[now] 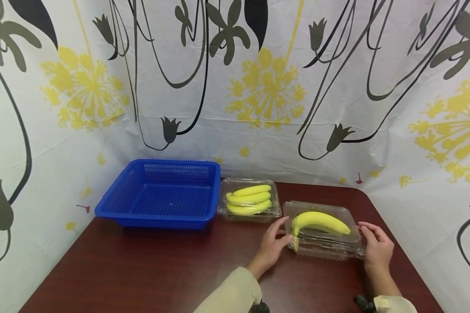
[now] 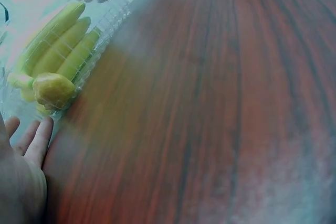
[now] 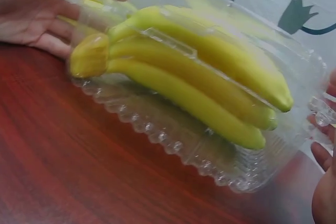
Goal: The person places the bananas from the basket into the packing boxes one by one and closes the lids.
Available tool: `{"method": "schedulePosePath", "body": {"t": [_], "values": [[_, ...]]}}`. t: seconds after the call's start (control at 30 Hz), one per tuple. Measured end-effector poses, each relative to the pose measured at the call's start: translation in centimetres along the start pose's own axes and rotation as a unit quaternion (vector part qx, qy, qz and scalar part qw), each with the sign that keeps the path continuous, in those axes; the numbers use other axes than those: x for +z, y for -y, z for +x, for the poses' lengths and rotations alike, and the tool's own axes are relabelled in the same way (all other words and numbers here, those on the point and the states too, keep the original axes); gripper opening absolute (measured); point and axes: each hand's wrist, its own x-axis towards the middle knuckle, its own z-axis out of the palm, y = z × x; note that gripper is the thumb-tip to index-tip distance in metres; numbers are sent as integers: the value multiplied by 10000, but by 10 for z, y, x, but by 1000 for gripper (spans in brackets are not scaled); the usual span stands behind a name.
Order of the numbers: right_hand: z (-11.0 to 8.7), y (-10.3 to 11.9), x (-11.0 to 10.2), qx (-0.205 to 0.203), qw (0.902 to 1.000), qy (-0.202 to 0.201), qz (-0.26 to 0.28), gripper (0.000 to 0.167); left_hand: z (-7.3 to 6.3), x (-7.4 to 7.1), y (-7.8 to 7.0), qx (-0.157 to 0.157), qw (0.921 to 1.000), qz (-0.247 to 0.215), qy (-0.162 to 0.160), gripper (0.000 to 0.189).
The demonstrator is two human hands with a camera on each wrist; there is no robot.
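A clear plastic clamshell box holds a bunch of yellow bananas, its lid lying over them. The left hand holds the box's left end, thumb near the front corner and fingers farther back. At the right end, the right hand grips the edge, fingertips beside a lid tab. In the right wrist view, several bananas show through the plastic, joined at a brownish stem on the left hand's side. The left wrist view shows the left hand's fingers near the stem end.
A second clear box with bananas stands behind and to the left. Next to it, a blue plastic basket sits at the table's back left. The dark red wooden table backs onto a patterned sheet.
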Motion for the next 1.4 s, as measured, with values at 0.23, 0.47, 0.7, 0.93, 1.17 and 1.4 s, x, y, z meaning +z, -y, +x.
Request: {"method": "schedulePosePath", "body": {"t": [0.23,0.47,0.7,0.93,1.17,1.4], "values": [[-8,-4,0,-178,9937,-287,-1065,15,3,1,4,-154,9998,90,26,55],[-16,-6,3,-288,9891,-446,-1375,16,4,-3,0,-327,9985,-381,197,60],[-18,-5,4,-161,9889,-284,-1450,16,8,-3,-2,-638,9934,-939,167,65],[-19,-7,3,-85,9927,-299,-1169,16,9,-3,-4,-991,9897,-1014,203,67],[-21,-7,5,46,9930,-306,-1137,17,9,-6,-3,-1121,9881,-959,426,69],[-21,-7,6,106,9954,-383,-868,18,9,-9,-4,-1106,9834,-1256,706,72]]}}
